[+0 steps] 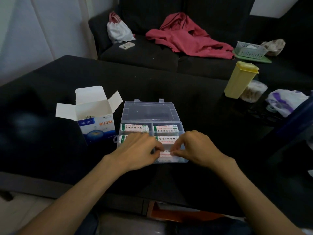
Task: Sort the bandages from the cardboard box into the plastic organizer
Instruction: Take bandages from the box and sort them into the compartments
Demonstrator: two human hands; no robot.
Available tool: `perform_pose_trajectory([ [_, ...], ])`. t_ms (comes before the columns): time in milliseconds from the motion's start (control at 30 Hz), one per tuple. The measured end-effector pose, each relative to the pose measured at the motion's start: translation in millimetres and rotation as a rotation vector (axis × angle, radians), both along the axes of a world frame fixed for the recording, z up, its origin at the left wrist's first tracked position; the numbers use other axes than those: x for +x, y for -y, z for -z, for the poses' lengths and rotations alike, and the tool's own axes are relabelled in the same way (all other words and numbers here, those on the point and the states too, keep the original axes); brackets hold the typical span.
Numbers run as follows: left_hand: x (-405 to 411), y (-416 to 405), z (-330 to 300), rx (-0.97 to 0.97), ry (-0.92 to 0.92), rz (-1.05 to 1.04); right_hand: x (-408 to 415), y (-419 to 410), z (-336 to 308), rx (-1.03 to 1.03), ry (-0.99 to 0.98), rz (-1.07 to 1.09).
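A clear plastic organizer (181, 128) lies open on the black table, its lid (149, 111) folded back. Its far compartments hold white bandage strips (134, 128) with green print. Left of it stands the blue-and-white cardboard box (97, 128), flaps open, with more strips showing inside. My left hand (137, 150) and my right hand (194, 146) both pinch a stack of bandages (165, 154) over the organizer's front right compartment. My left hand hides the front left compartment.
A yellow lidded container (239, 80) and a clear tub (253, 91) stand at the right, with a white-purple plastic bag (286, 101) beyond. Behind the table a dark sofa carries a red garment (184, 38), a white bag (118, 30), a phone (127, 45) and a mesh basket (250, 50).
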State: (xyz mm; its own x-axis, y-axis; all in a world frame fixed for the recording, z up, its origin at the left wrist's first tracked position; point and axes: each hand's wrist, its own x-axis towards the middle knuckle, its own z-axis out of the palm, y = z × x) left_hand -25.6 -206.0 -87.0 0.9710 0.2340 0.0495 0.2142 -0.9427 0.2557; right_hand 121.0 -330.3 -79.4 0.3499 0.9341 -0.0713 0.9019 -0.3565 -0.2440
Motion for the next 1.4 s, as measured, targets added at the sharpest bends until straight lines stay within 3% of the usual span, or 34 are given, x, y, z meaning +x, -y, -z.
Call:
perform_pose_trajectory([
  [167, 2, -1, 1, -0.001, -0.019, 0.007, 3, 7, -26, -0.006, 0.02, 0.106],
  [333, 1, 0, 1, 0.027, -0.025, 0.021, 10, 8, -23, -0.126, -0.115, 0.324],
  [567, 6, -2, 1, 0.015, -0.016, 0.018, -4, -13, -4, -0.307, 0.114, 0.376],
  [733, 8, -4, -1, -0.011, -0.017, 0.02, 1, -15, -10, -0.362, -0.031, 0.45],
  [900, 8, -5, -3, -0.053, -0.041, 0.02, 8, -5, -21, -0.239, -0.031, 0.306],
  [1033, 9, -6, -4, -0.081, -0.073, 0.02, 4, -9, -17, -0.333, 0.001, 0.176],
  [1400, 7, -4, -7, -0.064, -0.025, -0.019, 3, -14, -6, -0.257, 0.081, 0.192],
])
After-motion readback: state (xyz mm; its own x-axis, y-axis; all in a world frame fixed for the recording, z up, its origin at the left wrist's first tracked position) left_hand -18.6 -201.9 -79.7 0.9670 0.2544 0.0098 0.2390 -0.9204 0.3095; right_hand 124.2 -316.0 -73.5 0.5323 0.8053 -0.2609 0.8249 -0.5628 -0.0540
